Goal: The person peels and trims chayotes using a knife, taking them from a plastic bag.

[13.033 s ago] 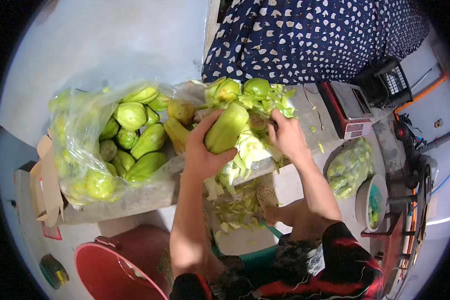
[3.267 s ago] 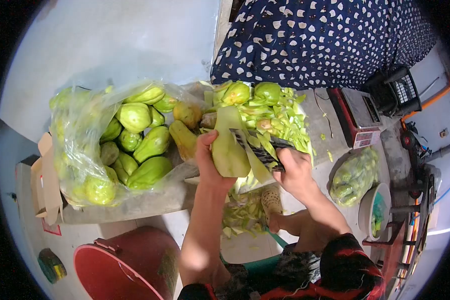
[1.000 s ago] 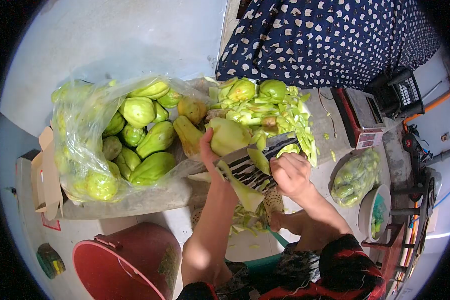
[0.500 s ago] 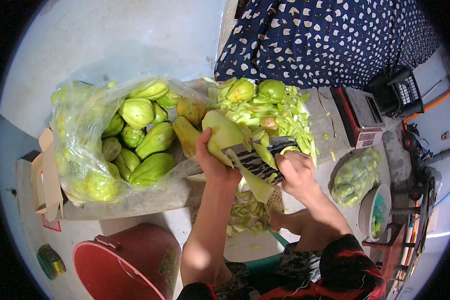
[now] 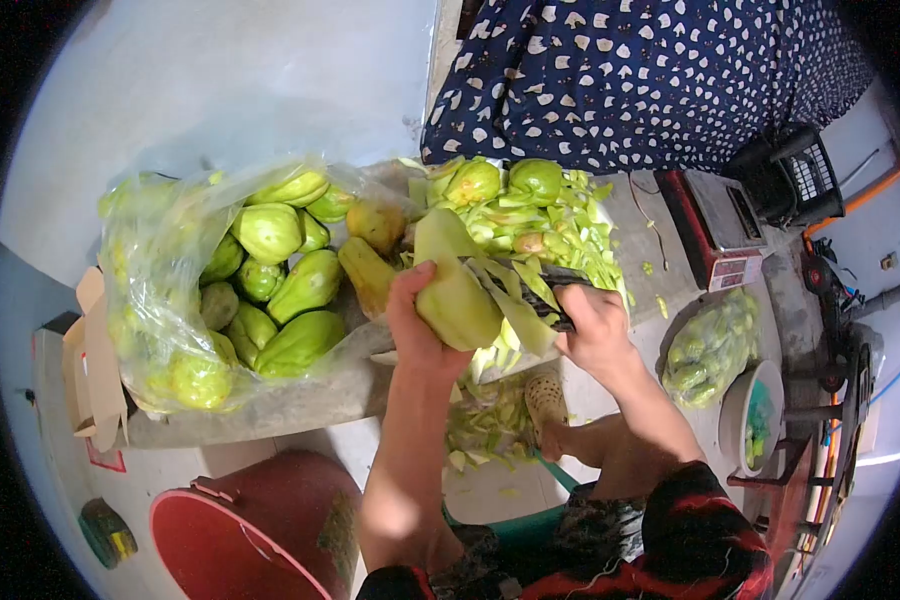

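Observation:
My left hand [image 5: 415, 325] is wrapped round a pale, peeled chayote [image 5: 458, 305], holding it over the front edge of the ledge. In my right hand [image 5: 592, 325] is a knife [image 5: 542, 290] with a dark, pale-patterned blade, its handle hidden by my fingers. The blade lies close against the chayote's right side, partly covered by pale strips of peel [image 5: 520, 318]. Behind my hands spreads a heap of green peels [image 5: 575, 222], with whole chayotes [image 5: 536, 181] on top. Yellowish chayotes [image 5: 367, 275] lie just left of the held one.
On the left, a clear plastic bag [image 5: 135, 290] contains several green chayotes [image 5: 305, 342]. A red bucket [image 5: 300, 520] stands below. To the right are a scale [image 5: 715, 225], a black crate [image 5: 795, 180], another filled bag [image 5: 710, 350] and a basin [image 5: 767, 385]. Peels [image 5: 485, 425] litter the floor.
The chayote has turned in my left hand. The knife blade, broadly visible before, now shows less behind the peel strips, and my right hand has tilted and shifted slightly.

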`<state>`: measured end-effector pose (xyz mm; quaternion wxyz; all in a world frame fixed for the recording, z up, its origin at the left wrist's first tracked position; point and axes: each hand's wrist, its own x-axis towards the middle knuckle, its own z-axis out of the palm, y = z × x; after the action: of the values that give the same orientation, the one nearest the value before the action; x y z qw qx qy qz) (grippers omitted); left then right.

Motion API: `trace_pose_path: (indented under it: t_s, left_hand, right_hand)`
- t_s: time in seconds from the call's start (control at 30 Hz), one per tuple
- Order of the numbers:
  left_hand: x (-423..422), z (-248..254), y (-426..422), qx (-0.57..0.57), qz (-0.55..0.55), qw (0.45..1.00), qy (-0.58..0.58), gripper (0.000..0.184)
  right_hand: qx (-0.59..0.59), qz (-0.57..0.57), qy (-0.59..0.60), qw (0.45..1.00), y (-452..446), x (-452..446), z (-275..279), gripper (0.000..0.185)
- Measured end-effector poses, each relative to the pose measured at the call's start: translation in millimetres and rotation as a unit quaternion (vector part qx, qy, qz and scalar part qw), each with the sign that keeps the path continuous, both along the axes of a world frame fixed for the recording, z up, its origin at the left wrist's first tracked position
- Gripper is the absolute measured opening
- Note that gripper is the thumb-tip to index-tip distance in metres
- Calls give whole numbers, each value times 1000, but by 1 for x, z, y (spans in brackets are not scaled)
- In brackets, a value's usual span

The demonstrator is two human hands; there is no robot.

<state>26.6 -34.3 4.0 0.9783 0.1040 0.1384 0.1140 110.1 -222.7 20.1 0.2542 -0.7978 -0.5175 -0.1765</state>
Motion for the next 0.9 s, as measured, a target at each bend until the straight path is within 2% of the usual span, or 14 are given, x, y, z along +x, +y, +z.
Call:
trace_pose_path:
  t_s: [0.2,0.27,0.33,0.37,0.4,0.43,0.47,0.53,0.6,0.63,0.73,0.77,0.8,0.9]
  left_hand:
    - [-5,9,-3,10,-76,995,-63,50]
    - [-8,8,-3,19,-106,992,-73,50]
    - [-5,1,-2,17,-137,987,-77,52]
    - [-3,-4,-2,17,-138,987,-78,52]
    - [-1,-10,-1,25,-158,982,-106,57]
    - [0,-13,-1,34,-177,975,-133,62]
    - [0,-12,-2,35,-178,974,-133,62]
    - [2,-8,-2,-6,-88,991,-97,59]
    - [1,-5,3,-25,-52,995,-78,59]
    - [1,-4,5,-41,-20,997,-57,58]
    - [0,0,5,-40,17,998,-43,58]
    - [7,-5,5,-73,55,996,7,58]
    - [8,-10,6,-73,55,996,9,58]
    - [7,-14,7,-72,48,995,-44,59]
  right_hand:
    - [22,-17,9,1000,3,8,-2,30]
    - [-22,-77,28,996,3,14,-4,23]
    - [-5,-81,45,996,9,18,-4,22]
    - [-20,-127,80,989,11,18,-5,20]
    - [-34,-172,115,978,12,20,-6,19]
    - [-34,-172,115,978,11,23,-9,19]
    - [-30,-188,131,973,9,25,-11,19]
    - [-27,-198,144,969,10,26,-10,19]
    - [45,-191,205,959,10,13,2,18]
    - [45,-191,205,959,7,9,0,18]
    - [54,-41,18,998,0,5,-7,21]
    - [57,3,-20,998,2,2,-3,20]
    - [61,46,-57,995,4,-2,3,20]
    - [57,92,-119,987,10,-10,3,18]
